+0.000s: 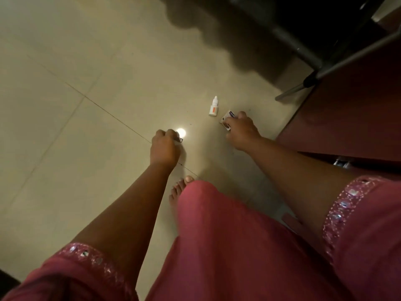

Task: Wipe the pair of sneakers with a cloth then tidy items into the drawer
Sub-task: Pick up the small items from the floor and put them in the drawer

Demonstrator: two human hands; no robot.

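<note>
While my right hand (239, 131) pinches a small packet (227, 120) off the floor (86, 137), my left hand (163, 146) holds a tiny dark stick (180, 139), maybe a USB drive. Both seem light and stiff; I judge edge pinches suit them. Beside the packet stands a dropper bottle (213, 107), light, slick plastic: grip its body.

Open floor (65, 127) spreads wide to the left. On the right, a dropper bottle (213, 107) stands near a dark red cabinet (347, 116), with metal chair legs (303, 83) crowding beyond.
</note>
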